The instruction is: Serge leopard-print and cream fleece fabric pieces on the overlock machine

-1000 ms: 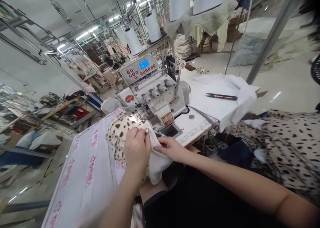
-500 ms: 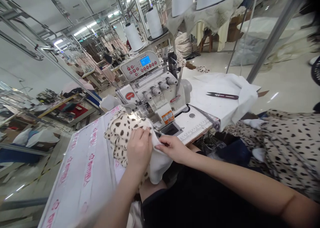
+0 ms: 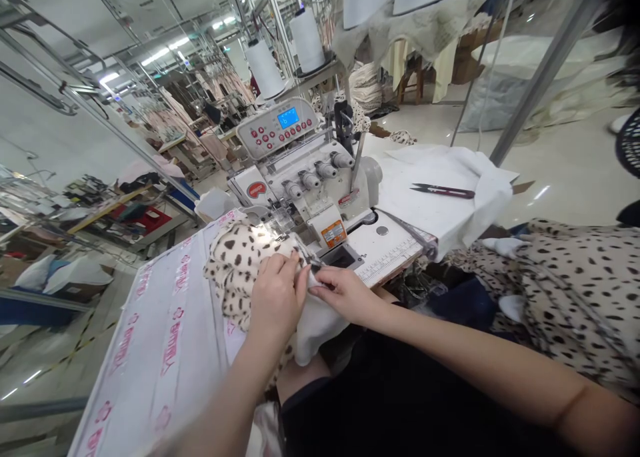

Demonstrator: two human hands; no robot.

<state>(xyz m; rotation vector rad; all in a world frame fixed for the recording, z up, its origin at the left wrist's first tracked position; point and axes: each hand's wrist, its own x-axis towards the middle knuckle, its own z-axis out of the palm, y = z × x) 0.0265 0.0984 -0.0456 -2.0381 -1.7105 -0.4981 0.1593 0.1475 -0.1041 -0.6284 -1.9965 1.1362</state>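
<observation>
A cream fabric piece with dark spots (image 3: 235,263) lies bunched at the needle area of a white overlock sewing machine (image 3: 300,183). Its plain white side (image 3: 317,330) hangs over the table's front edge toward my lap. My left hand (image 3: 277,290) is closed on the fabric just in front of the presser foot, fingers pressed together. Close beside it, my right hand (image 3: 345,293) pinches the fabric's white edge between thumb and fingers. The fingertips of both hands almost meet. The machine's lamp lights the cloth by the needle; the needle itself is hidden.
Thread snips (image 3: 443,191) lie on white cloth (image 3: 400,177) right of the machine. More spotted fabric (image 3: 575,290) is heaped at the right. White thread cones (image 3: 265,70) stand behind the machine. The left table top (image 3: 155,337) has a printed plastic cover.
My right hand has drawn the white edge up closer to my left hand, and the fingertips are nearer together. The view has shifted slightly.
</observation>
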